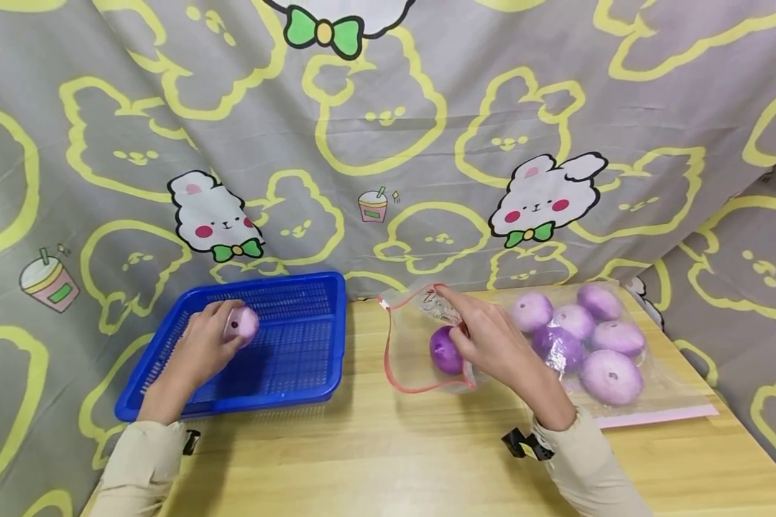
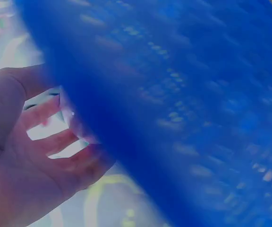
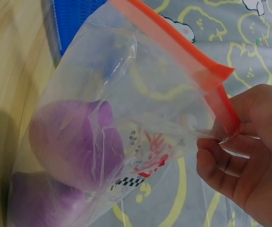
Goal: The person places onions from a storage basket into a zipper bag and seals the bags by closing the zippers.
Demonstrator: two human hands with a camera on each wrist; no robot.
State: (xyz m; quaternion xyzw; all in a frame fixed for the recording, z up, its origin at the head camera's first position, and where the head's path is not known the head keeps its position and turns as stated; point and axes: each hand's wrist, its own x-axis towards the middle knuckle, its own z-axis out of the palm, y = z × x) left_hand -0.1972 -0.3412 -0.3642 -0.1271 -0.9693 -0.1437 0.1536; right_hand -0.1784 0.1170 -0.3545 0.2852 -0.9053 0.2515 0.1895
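Note:
My left hand (image 1: 210, 341) holds a pale pink-purple bun (image 1: 241, 324) over the blue mesh basket (image 1: 297, 366) at the table's left. In the left wrist view the basket (image 2: 183, 109) is a blue blur and the fingers (image 2: 55, 142) curl beside it. My right hand (image 1: 485, 334) pinches the orange-red rim of a clear zip bag (image 1: 420, 345), holding its mouth open toward the basket. In the right wrist view the fingers (image 3: 221, 142) grip the bag's zip strip (image 3: 174, 42). A dark purple bun (image 1: 445, 350) lies inside the bag (image 3: 74, 137).
Several purple buns (image 1: 578, 337) lie in clear plastic on the table's right side, next to a pink strip (image 1: 659, 415). A grey cloth with yellow bunny outlines (image 1: 388, 143) hangs behind and at both sides. Bare wooden tabletop (image 1: 388, 452) lies in front.

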